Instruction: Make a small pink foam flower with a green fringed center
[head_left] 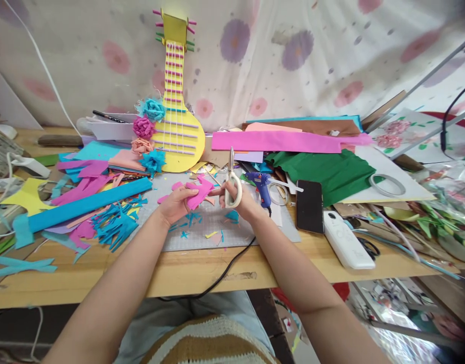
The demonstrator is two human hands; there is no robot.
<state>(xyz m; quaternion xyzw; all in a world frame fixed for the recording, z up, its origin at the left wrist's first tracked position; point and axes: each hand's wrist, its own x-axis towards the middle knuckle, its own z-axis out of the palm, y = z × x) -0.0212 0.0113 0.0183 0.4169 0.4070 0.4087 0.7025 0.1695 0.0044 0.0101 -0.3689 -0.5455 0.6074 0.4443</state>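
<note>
My left hand (176,203) is closed on a pink paper piece (199,193), holding it over the grey cutting mat (213,235). My right hand (238,197) grips white-handled scissors (231,179), whose blades point straight up and away from me. The two hands nearly touch above the mat. Small blue and pink scraps lie on the mat under them.
A yellow paper guitar (176,106) with paper flowers leans on the back wall. A blue paper roll (89,203) and cut strips lie at the left. A blue glue gun (260,183), black phone (309,205), white remote (345,239), green sheet (327,171), pink sheet (278,141) and tape ring (387,185) lie at the right.
</note>
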